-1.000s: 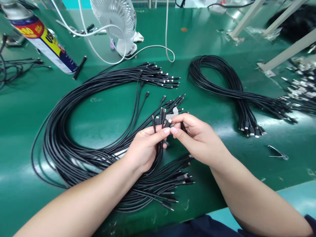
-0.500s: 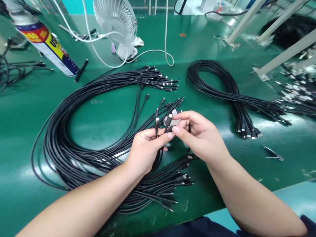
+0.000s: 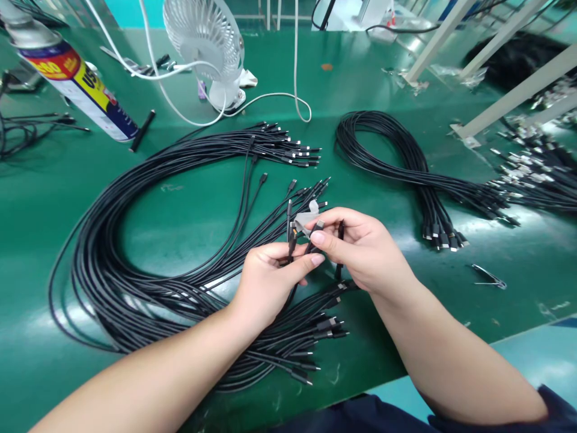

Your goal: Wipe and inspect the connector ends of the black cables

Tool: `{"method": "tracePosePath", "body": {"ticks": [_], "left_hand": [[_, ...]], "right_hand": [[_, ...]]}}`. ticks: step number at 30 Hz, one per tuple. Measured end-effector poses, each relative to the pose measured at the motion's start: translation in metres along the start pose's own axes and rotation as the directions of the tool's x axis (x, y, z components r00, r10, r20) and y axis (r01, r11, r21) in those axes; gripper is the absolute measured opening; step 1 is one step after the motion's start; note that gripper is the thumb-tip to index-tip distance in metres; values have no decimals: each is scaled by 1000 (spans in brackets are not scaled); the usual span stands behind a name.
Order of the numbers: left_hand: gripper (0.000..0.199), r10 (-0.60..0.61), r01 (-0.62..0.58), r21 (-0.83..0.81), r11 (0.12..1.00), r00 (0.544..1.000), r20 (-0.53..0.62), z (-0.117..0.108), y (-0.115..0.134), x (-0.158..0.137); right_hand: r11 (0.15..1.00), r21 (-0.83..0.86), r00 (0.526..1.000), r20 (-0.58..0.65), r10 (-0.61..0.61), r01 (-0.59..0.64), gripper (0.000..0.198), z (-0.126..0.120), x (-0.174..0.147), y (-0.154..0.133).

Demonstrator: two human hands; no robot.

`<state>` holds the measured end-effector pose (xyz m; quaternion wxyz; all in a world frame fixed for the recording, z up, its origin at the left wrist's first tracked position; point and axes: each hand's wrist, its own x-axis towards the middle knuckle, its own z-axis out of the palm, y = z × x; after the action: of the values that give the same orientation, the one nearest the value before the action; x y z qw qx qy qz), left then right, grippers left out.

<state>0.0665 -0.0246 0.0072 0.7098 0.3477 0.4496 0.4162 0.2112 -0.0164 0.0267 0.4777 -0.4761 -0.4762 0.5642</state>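
My left hand (image 3: 264, 279) is closed round black USB cables near their plug ends. One cable plug (image 3: 291, 242) stands up between its fingers. Opposite it, my right hand (image 3: 367, 249) pinches another cable plug (image 3: 318, 226) between thumb and forefinger. Behind that plug is a small grey flap-like piece (image 3: 308, 218), too unclear to name. A short black piece (image 3: 340, 240) shows behind my right fingers. Both hands are above a large loop of black cables (image 3: 97, 240), whose plugs point right, partly hidden under my left forearm.
A second bundle of black cables (image 3: 412, 141) lies to the right, with tweezers (image 3: 489, 276) nearer me. At the back stand a white fan (image 3: 205, 36) and a spray can (image 3: 81, 87). Pale metal legs (image 3: 509, 96) and more cable ends (image 3: 527, 168) are at the far right.
My right fingers have come lower onto the plug, and its tip has tilted to the right. The grey piece shows more fully. The whole view has shifted slightly.
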Motion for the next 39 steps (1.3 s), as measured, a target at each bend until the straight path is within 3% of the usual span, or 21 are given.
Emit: {"method": "tracePosePath", "body": {"ticks": [12,19,23,26,30,35,39], "left_hand": [[19,-83,65,108,992,983,167,-4,2,2],[18,-148,148,18,989,958,244,-5,2,5],[23,-183,190,-5,982,954,236,-3,4,4],[25,-168,172,-3,985,964,205,-1,5,3],[23,-140,136,33,990,977,160,0,5,4],[24,-129,121,67,990,981,145,-1,4,5],[28,-113,105,61,993,983,146,-1,2,5]], "right_hand": [[982,149,994,23,110,-112,42,3,-3,3],[993,61,994,-35,104,-102,47,5,-2,2],[992,-32,991,-57,120,-122,43,5,-2,1],[981,-107,987,-46,155,-159,39,4,-1,2],[973,-198,992,-30,119,-122,30,3,1,4],[988,-34,985,87,151,-149,20,3,1,5],[989,5,983,113,147,-149,17,3,1,3]]}}
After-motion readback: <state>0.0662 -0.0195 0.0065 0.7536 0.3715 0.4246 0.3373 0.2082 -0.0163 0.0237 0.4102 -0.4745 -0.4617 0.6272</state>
